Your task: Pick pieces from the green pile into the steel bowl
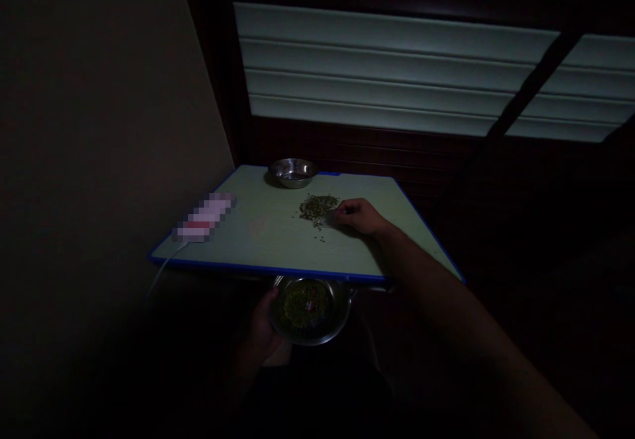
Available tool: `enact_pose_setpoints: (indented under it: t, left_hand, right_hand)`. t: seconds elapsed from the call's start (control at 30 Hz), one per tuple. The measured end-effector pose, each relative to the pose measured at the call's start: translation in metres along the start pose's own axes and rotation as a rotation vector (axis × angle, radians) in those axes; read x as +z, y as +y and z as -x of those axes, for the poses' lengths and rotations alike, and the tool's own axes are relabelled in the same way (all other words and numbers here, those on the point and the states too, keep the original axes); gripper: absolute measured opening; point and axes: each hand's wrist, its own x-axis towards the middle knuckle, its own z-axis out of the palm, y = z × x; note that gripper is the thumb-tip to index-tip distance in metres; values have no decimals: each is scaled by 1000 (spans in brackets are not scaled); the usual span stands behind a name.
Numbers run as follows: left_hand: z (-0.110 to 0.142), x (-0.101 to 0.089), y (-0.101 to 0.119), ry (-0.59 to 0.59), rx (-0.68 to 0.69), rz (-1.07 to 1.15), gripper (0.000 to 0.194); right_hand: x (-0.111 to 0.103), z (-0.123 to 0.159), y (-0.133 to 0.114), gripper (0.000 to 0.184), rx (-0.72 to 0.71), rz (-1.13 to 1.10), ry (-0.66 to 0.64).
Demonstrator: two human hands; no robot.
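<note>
A loose pile of small green-brown beans or seeds (pixel 317 207) lies on the pale table top, with a few strays scattered around it. At the pile's right edge is my right hand (pixel 361 215), its fingers pinched on a small greyish flat piece (pixel 331 217) whose kind is hard to make out in the dim light. Below the table's front edge, my left hand (pixel 264 323) grips the left rim of a metal bowl (pixel 340 317). Greenish beans or seeds (pixel 296 303) lie inside this bowl, along with a small red-and-white mark.
The small table (pixel 268 250) has a blue edge. A second steel bowl (pixel 292 173) stands at its back. To the left lies a blurred-out phone-like object (pixel 206 217) with a white cable (pixel 166 266). Behind are a wall and a dark slatted door (pixel 372 72).
</note>
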Motion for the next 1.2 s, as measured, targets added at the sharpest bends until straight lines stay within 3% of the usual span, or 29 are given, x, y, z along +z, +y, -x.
enact_pose_setpoints:
  t: [0.13,0.63,1.2]
  left_hand:
    - [1,1,2,32,-17,9,18]
    - [-1,-3,3,-26,-18,22,19]
    - [1,1,4,-52,-23,48,17]
  right_hand:
    - [0,1,-3,27,-8,-18,-6]
    - [1,0,-4,27,-5,-3,-2]
    - [3,2,-8,31,39,-7,-95]
